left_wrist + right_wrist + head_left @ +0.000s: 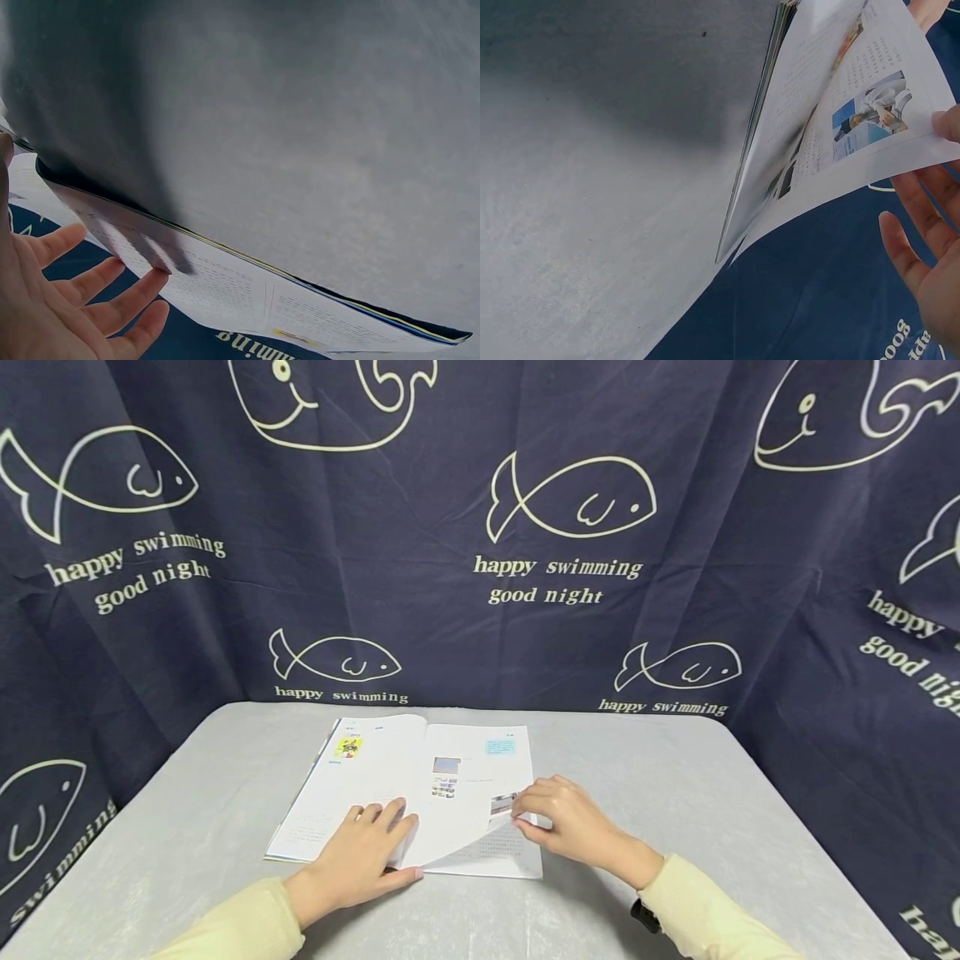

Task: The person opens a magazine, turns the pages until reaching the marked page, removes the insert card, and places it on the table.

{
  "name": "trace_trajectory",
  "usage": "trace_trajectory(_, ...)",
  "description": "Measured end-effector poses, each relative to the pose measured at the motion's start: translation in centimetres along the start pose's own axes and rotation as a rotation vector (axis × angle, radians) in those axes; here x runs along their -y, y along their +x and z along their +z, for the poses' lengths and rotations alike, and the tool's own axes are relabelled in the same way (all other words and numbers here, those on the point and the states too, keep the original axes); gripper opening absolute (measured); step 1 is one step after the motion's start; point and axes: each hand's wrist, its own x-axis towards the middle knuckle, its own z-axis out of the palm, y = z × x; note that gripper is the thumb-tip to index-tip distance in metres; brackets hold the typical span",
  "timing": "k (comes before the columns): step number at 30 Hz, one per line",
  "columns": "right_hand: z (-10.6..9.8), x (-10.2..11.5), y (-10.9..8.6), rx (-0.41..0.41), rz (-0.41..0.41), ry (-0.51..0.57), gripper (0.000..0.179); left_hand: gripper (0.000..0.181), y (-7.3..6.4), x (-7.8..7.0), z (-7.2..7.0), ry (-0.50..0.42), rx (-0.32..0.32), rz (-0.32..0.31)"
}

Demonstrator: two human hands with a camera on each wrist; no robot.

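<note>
An open book (465, 743) lies on the grey table, its white pages printed with text and small pictures. My right hand (566, 818) pinches the lower right part of a page (885, 142) between thumb and fingers. That page is lifted and curls away from the one beneath, as the right wrist view also shows. My left hand (363, 853) rests with spread fingers on the lower part of the book near the spine. In the left wrist view, the fingertips (161, 274) touch the printed page.
The grey table (637, 768) spreads around the book. Dark blue cloth (450, 635) with fish drawings and white lettering hangs behind and at both sides. A black band (645, 916) shows at the right sleeve's cuff.
</note>
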Motion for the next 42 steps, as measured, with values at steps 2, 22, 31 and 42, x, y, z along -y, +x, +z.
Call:
trace_trajectory(2,-0.04,0.05,0.05,-0.006,0.004,-0.001,0.006,0.071,0.02,-0.04,-0.02,-0.006,0.005,0.0)
trace_trajectory(22,-0.15,0.07,-0.18,-0.024,0.046,0.02,0.014,0.058,-0.01,0.05,0.16,0.038,-0.078,0.013)
trace_trajectory(31,-0.57,-0.13,-0.5,-0.031,0.135,0.004,0.038,0.057,0.1,0.14,0.2,0.036,-0.103,0.011)
trace_trajectory(42,-0.76,-0.36,-0.8,-0.034,0.151,-0.004,0.043,0.057,0.19,0.28,0.11,0.034,-0.125,0.018)
